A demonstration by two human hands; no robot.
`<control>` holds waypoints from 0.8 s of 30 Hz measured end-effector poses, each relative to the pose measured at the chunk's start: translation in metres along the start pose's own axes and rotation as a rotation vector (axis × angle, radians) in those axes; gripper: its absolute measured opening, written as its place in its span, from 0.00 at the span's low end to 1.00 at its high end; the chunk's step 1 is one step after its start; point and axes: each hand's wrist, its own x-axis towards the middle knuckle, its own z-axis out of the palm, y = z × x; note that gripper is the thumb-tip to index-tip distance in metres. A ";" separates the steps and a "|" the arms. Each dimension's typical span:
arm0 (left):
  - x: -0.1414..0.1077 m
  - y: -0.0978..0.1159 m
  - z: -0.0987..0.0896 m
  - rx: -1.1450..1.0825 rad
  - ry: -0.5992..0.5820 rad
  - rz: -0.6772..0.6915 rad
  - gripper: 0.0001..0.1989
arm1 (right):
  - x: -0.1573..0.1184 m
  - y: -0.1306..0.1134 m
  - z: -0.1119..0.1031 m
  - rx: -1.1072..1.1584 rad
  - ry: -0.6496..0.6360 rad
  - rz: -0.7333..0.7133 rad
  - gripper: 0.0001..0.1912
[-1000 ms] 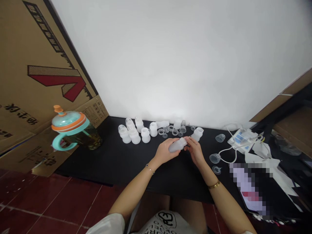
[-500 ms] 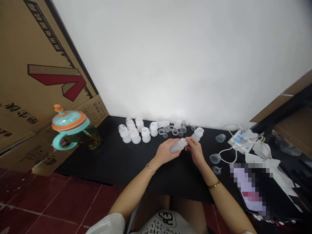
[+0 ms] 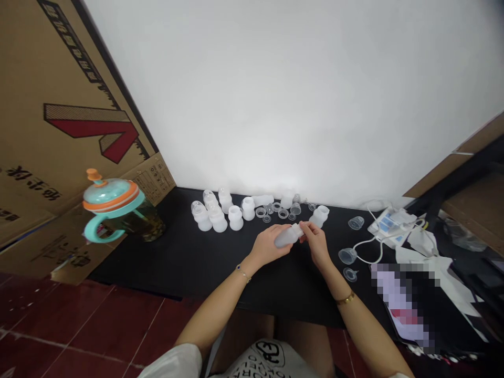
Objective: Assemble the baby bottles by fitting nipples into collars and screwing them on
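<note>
A translucent white bottle [image 3: 284, 238] lies tilted in my left hand [image 3: 268, 244], whose fingers wrap round its body. The fingertips of my right hand [image 3: 315, 239] pinch at the bottle's neck end; the fingers cover what they grip there. Just behind my right hand another white bottle [image 3: 321, 214] stands on the black table [image 3: 189, 268]. Further left is a group of several white bottles [image 3: 219, 218], some with clear caps. Between them and my hands lie clear rings [image 3: 283, 213] and small clear parts.
A large jug [image 3: 118, 199] with a teal handle stands at the left by cardboard [image 3: 71, 157]. At the right are clear cups [image 3: 348, 256], a white device [image 3: 389, 226] with tubing, papers and a blurred phone-like screen [image 3: 405, 304]. A white wall rises behind.
</note>
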 end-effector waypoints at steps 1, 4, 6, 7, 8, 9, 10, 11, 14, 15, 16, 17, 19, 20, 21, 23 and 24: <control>0.000 0.000 0.000 0.001 0.002 0.001 0.27 | 0.000 0.000 0.000 -0.010 0.000 -0.009 0.20; 0.000 0.000 0.000 -0.003 0.008 0.007 0.27 | -0.001 -0.001 0.000 -0.011 -0.001 -0.023 0.20; 0.000 0.000 -0.001 -0.026 0.015 0.009 0.26 | -0.002 -0.001 0.001 0.016 -0.007 -0.022 0.19; 0.000 0.001 -0.002 -0.044 0.019 0.007 0.26 | -0.003 -0.002 0.002 0.031 -0.013 -0.020 0.18; 0.001 0.001 -0.003 -0.062 0.024 0.004 0.26 | -0.003 -0.002 0.002 0.043 -0.023 -0.019 0.17; 0.001 0.001 -0.003 -0.079 0.030 -0.001 0.26 | -0.004 -0.002 0.003 0.046 -0.037 -0.020 0.17; 0.001 0.002 -0.004 -0.092 0.034 -0.007 0.26 | -0.005 -0.003 0.003 0.044 -0.055 -0.022 0.17; 0.001 0.001 -0.004 -0.101 0.036 -0.012 0.26 | -0.005 -0.003 0.004 0.038 -0.074 -0.027 0.17; 0.001 0.000 -0.003 -0.110 0.034 -0.034 0.27 | -0.006 -0.004 0.004 0.020 -0.119 -0.043 0.17; 0.001 -0.001 -0.002 -0.113 0.034 -0.043 0.27 | -0.006 -0.004 0.004 0.017 -0.126 -0.046 0.17; 0.001 -0.001 -0.002 -0.119 0.036 -0.053 0.28 | -0.006 -0.005 0.004 0.013 -0.130 -0.046 0.18; 0.001 -0.002 -0.002 -0.128 0.037 -0.065 0.29 | -0.007 -0.005 0.004 0.008 -0.134 -0.044 0.18; 0.000 -0.002 -0.002 -0.152 0.035 -0.092 0.29 | -0.007 -0.006 0.003 -0.005 -0.140 -0.042 0.18; 0.000 -0.002 -0.003 -0.170 0.030 -0.108 0.30 | -0.007 -0.007 0.003 -0.012 -0.142 -0.042 0.18; 0.000 -0.001 -0.003 -0.192 0.020 -0.126 0.30 | -0.007 -0.007 0.003 -0.019 -0.143 -0.042 0.18; 0.000 -0.001 -0.005 -0.257 -0.005 -0.159 0.30 | -0.007 -0.007 0.002 -0.025 -0.146 -0.041 0.18; 0.000 -0.001 -0.005 -0.301 -0.021 -0.170 0.31 | -0.006 -0.007 0.001 -0.021 -0.149 -0.040 0.19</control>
